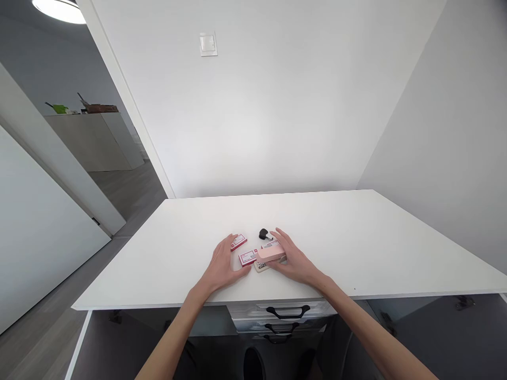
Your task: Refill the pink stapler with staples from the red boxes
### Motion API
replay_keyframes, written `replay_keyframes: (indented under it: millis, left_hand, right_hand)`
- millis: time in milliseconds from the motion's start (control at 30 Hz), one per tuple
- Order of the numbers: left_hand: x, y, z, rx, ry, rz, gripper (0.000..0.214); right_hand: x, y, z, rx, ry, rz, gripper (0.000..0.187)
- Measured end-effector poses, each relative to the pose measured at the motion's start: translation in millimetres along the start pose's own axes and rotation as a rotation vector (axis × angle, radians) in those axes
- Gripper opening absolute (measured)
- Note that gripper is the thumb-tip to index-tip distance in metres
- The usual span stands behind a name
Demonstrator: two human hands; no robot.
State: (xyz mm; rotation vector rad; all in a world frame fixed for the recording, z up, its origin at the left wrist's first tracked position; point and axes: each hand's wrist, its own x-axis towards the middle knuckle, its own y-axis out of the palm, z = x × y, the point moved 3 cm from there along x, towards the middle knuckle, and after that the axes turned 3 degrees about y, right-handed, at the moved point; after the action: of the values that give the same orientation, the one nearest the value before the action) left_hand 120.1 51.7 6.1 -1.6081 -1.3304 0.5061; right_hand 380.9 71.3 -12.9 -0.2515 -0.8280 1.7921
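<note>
The white worktop (pixel 356 248) is sitting in a corner of plain white walls, with a light switch (pixel 208 44) up on the far one. A hallway is opening off to the left, where a cabinet (pixel 95 140) is carrying some clutter. Drawers (pixel 283 311) are peeking out under the front edge.

The left hand (pixel 225 264) is lying flat and open, holding nothing, fingertips by two little red-and-white boxes (pixel 247 257). The right hand (pixel 295 261) is curling round a pink stapler (pixel 271 254) mid-worktop, thumb on the near side and fingers over the far side.

A black thing (pixel 263 234) is sitting just behind it (too tiny to identify). The print on the boxes is blurring out, and something beige under the stapler is mostly hiding.
</note>
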Motion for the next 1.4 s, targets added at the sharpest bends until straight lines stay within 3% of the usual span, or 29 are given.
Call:
replay_keyframes:
  millis: [100, 200, 333, 467, 567, 733, 933, 1100, 1267, 1400]
  left_hand:
    - [-6.3, -9.7, 4.5, -0.037, 0.06, 0.035, 0.108]
    - [-15.5, -16.9, 8.8, -0.026, 0.048, -0.003, 0.116]
    - [-23.1, -26.7, 22.0, 0.052, -0.028, -0.183, 0.113]
    - [-28.2, -44.8, 40.7, 0.223, -0.119, -0.444, 0.096]
    - [-32.0, -56.9, 53.6, 0.322, -0.166, -0.474, 0.072]
    - [-42.4, -70.7, 66.3, 0.435, -0.225, -0.572, 0.05]
    - [-57.2, -80.8, 70.8, 0.498, -0.335, -0.704, 0.041]
    - [-73.2, -93.7, 72.9, 0.293, -0.433, -0.801, 0.045]
    - [-96.4, -122.3, 110.4, 0.047, -0.656, -0.901, 0.031]
    - [-109.2, -144.8, 137.6, -0.018, -0.735, -0.879, 0.023]
  right_hand:
    - [20.4, 17.2, 4.3, 0.059, -0.008, 0.014, 0.085]
    - [44.6, 41.8, 18.1, 0.108, -0.033, 0.015, 0.082]
    - [81.3, 86.0, 55.1, 0.128, -0.029, 0.01, 0.088]
    - [105.3, 124.9, 91.9, 0.337, -0.034, 0.099, 0.097]
    - [105.7, 133.1, 96.8, 0.443, -0.002, 0.071, 0.085]
    - [81.6, 116.4, 70.9, 0.448, 0.119, -0.038, 0.057]
    - [39.9, 81.9, 49.5, 0.323, -0.007, -0.009, 0.041]
    - [7.0, 39.9, 25.2, 0.161, -0.083, 0.001, 0.034]
    - [-27.3, -14.6, -21.1, 0.058, -0.019, -0.044, 0.032]
    - [-49.7, -52.5, -56.8, 0.115, 0.137, -0.131, 0.028]
